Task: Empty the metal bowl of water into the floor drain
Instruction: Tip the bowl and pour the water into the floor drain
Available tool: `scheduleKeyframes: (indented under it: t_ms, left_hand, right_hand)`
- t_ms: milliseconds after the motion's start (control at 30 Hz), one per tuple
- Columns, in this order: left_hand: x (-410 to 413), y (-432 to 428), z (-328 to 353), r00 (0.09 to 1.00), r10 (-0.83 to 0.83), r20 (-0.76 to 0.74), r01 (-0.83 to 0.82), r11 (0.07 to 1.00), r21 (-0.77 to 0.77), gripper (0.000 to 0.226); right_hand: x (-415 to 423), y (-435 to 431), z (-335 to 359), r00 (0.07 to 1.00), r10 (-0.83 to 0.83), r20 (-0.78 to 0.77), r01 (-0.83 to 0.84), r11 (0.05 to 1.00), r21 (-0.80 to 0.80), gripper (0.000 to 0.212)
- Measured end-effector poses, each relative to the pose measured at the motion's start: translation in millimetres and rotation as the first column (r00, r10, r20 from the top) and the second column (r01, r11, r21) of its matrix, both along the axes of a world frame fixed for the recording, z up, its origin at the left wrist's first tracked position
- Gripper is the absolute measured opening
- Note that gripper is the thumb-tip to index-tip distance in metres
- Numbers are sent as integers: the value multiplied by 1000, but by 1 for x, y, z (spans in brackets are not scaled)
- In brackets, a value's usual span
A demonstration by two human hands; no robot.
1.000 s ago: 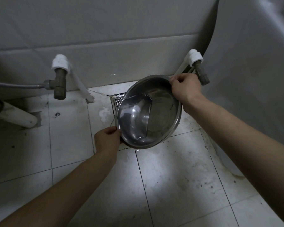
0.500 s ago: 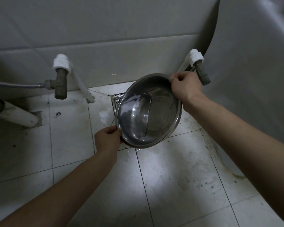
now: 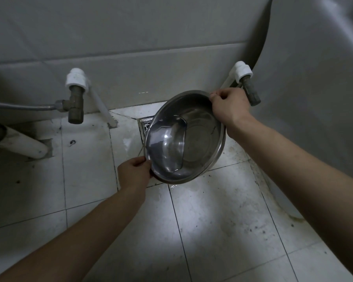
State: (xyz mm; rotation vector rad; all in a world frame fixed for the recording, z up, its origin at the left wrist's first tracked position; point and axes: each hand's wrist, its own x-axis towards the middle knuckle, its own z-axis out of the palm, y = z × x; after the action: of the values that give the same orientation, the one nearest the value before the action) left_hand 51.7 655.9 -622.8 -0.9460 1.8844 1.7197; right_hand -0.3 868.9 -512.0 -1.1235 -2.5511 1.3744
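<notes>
A grey tiled wall (image 3: pixel 130 37) fills the top of the view, and a large pale curved fixture (image 3: pixel 314 78) takes up the 2 o'clock side. Below lies a stained white tiled floor (image 3: pixel 222 220) with dark grout lines. Two bare forearms reach in from 7 and 4 o'clock. At 9 o'clock a white pipe (image 3: pixel 22 144) lies low by the wall, above it a brass angle valve (image 3: pixel 75 102) with a white cap and a braided hose (image 3: pixel 18 107) running off left. A second capped valve (image 3: pixel 248 84) sits at 1 o'clock.

Centre frame, the metal bowl (image 3: pixel 200 139) is held in the air, tilted down toward its left side, with water (image 3: pixel 167 147) pooled against that lower wall. The left hand (image 3: pixel 134 174) pinches the rim at the bowl's 8 o'clock, thumb on top of the lip and fingers closed beneath. The right hand (image 3: pixel 230 107) clamps the rim at the bowl's 1 o'clock, fingers curled over the edge. The floor drain (image 3: pixel 145 124) shows only as a corner of grate at the bowl's 10 o'clock, mostly hidden behind the rim.
</notes>
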Motion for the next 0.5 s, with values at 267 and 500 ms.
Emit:
scheduleKeyframes:
  t_ms: [267,500]
  left_hand:
    - [-2,1,0,1000,11,3,-11,1000,6,26]
    - [0,1,-1,1000,3,-2,-3,1000,0,27]
  right_hand:
    - [-1,2,-2,1000,4,5,-4,1000,8,30]
    - [-3,0,-1,1000,2,4,-2,1000,9,26]
